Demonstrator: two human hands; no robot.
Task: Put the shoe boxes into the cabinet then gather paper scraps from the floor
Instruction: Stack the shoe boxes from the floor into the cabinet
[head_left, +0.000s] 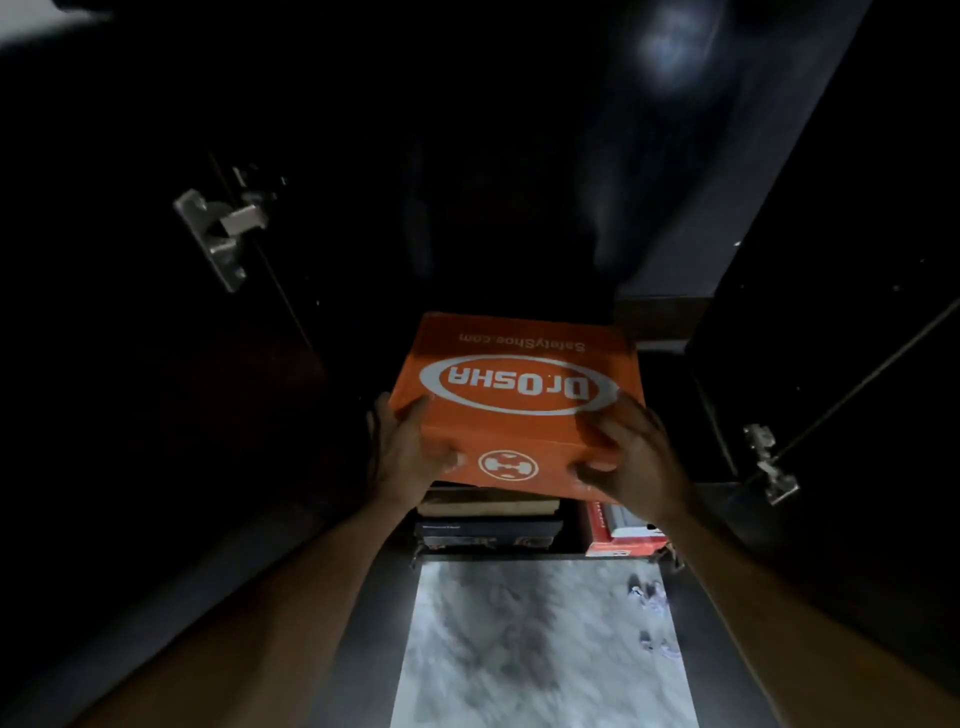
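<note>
Both hands grip one orange shoe box (519, 395) at its near corners; the left hand (410, 452) is wrapped around the near left corner, fingers on the lid edge and thumb on the front face; the right hand (631, 457) is closed on the near right corner, fingers curled over the lid and front face; both forearms reach in from the lower edge of the view. Dark cabinet (156, 364): interior largely unlit, contents at the back cannot be made out; its doors stand open to either side, a metal hinge (223, 234) visible on the left door and a second hinge (769, 462) on the right. Floor (519, 649): pale, mottled grey, lit in a strip between the open doors. Orange shoe box: held at the cabinet mouth, lid on, white oval logo reading "Dr.OSHA" and "SafetyShoe.com" upside down to the viewer, a round white emblem on the front face; its underside sits just above a stack of dark boxes (488, 525); whether it touches them cannot be told. Red and white box (623, 530): beside the dark stack, to its right, below the right hand. Paper scraps (649, 597): small pale crumpled pieces on the floor near the right door, a further piece (657, 644) closer to the viewer.
</note>
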